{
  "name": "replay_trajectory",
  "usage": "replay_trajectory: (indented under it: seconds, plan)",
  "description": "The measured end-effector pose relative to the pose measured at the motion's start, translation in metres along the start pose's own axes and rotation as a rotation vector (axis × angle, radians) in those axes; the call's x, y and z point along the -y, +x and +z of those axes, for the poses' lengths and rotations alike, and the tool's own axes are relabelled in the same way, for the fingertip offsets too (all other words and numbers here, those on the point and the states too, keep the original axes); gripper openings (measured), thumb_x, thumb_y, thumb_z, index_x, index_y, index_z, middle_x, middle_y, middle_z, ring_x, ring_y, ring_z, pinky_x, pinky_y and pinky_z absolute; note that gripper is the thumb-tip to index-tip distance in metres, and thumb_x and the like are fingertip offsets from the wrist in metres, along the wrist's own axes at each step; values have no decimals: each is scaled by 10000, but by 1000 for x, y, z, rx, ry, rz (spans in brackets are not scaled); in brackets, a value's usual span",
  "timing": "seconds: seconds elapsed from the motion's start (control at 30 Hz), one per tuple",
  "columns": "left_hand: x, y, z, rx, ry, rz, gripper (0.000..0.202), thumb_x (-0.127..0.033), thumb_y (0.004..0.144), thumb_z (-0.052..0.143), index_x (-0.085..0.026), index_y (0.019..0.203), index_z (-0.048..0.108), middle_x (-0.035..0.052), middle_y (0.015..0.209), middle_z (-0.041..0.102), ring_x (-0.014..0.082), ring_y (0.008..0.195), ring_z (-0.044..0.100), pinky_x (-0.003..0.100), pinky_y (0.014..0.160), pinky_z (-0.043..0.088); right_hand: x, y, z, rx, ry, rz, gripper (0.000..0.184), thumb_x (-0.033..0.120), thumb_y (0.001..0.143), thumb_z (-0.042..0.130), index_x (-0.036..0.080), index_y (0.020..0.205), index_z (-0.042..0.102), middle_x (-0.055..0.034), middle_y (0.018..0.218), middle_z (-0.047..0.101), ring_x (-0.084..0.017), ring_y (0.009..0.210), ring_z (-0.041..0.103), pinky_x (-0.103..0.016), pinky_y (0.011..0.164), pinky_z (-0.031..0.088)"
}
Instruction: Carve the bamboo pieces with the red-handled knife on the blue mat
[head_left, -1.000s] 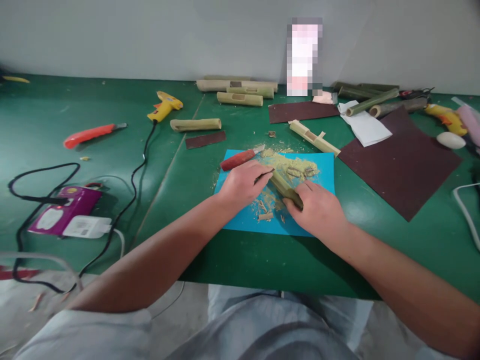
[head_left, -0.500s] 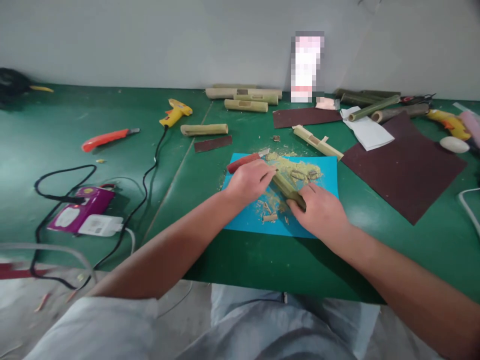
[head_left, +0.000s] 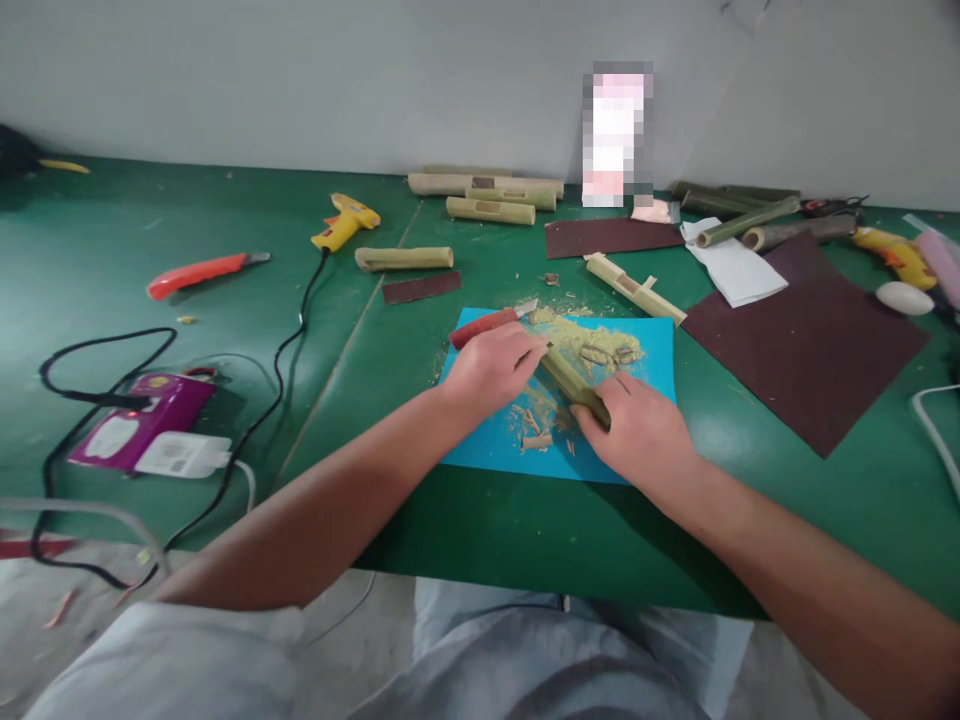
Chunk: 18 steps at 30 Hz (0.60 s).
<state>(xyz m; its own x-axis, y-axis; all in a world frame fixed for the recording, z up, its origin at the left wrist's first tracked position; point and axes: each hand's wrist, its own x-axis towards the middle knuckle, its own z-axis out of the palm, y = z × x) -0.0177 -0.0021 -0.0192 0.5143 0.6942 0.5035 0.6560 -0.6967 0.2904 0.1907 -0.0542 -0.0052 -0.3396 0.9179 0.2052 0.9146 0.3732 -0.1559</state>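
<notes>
Bamboo piece (head_left: 571,383) lies on the blue sheet (head_left: 487,445) with its long axis from 10 to 4 o'clock, your right hand (head_left: 639,432) clamped around its 4 o'clock end, your left hand (head_left: 491,370) curled closed at the 10 o'clock end, touching it.

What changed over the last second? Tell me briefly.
Very little. The left hand nudged its thin tool slightly along the bamboo stick. The right hand kept gripping the stick's near end. The red knife, shavings and blue sheet stayed put.
</notes>
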Motion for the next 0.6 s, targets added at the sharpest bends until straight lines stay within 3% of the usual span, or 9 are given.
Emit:
replay_trajectory:
  seconds: [0.17,0.27,0.4,0.53,0.6]
  plan:
    - [-6,-4,3,74,-2,136,311,-272,1058,435,-152,1049,721,54,788,697,174,740,681,278,658,555,0,0,0,15,0,0,244,350,955,554,161,836,651,-96,815,667,-224,766,625,-331,630,391]
    - [-4,-4,4,-17,26,32,318,-261,1056,437,-157,971,725,58,821,713,178,801,690,295,734,570,0,0,-1,13,3,1,266,375,964,552,159,849,657,-100,830,670,-232,790,636,-333,642,406]
    - [-5,-5,4,130,40,106,353,-289,1069,392,-162,1048,722,53,796,699,172,742,670,288,661,554,0,1,-1,6,-7,-1,254,364,964,549,169,836,650,-95,823,671,-234,790,637,-335,644,405]
    - [-7,-5,6,30,43,17,354,-302,1073,394,-167,1016,716,61,847,707,170,796,675,286,725,559,0,1,0,-3,6,7,255,372,960,550,169,842,649,-94,826,673,-229,784,633,-328,636,397]
    - [-9,-5,6,71,32,73,361,-299,1072,390,-172,975,714,50,795,680,163,742,654,276,687,542,0,1,1,-1,9,8,242,355,959,545,164,857,654,-94,832,676,-223,778,632,-325,633,392]
